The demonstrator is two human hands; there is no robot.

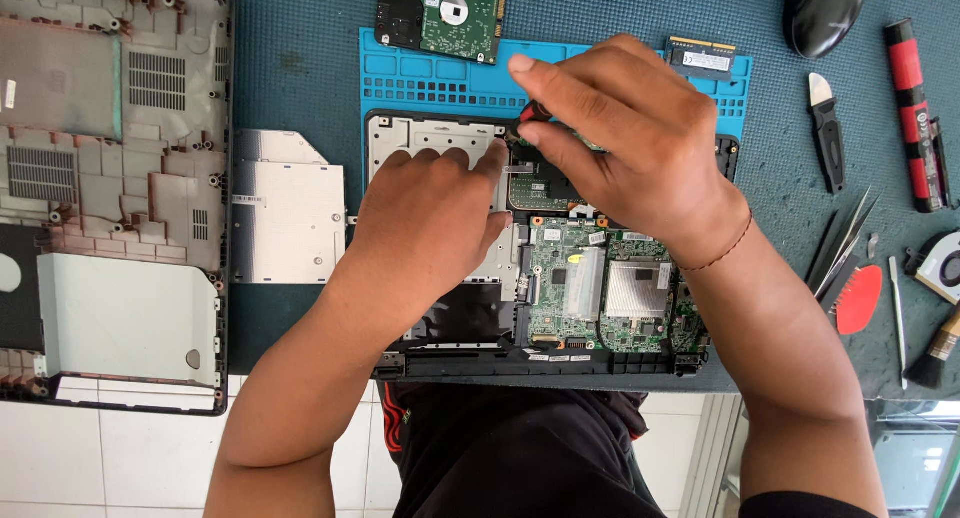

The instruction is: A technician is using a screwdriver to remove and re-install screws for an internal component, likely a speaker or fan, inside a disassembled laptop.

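the left hand (425, 223) is laid flat and open, palm down, on the silver metal plate of the opened black laptop chassis (540, 363), its fingertips (470, 160) reaching the upper edge of that plate. the right hand (625, 143) is closed in a pinch around a small red-and-black handled tool (532, 111), held between thumb and forefinger just above the left fingertips; the tip is hidden, so what it meets cannot be told. the green circuit board (600, 283) is seen directly under the right wrist, seated in the chassis, which rests on a blue silicone repair mat (420, 73).

the step in hand is judged to be fine work on a fastener or connector at the board's upper corner. it is done well if the chassis is kept pressed still by the flat hand, the tool is kept upright and square, and only light force is applied, so that slipping onto the board is avoided.

beyond the right hand's knuckles a bare hard drive with a green board (442, 13) and a small memory module (702, 56) are laid. left of the left hand a silver optical drive (288, 208) and the removed grey-brown bottom cover (110, 178) are set. right of the right forearm, metal tweezers (845, 243), a red plastic pick (858, 300) and a brush (935, 353) are kept near.
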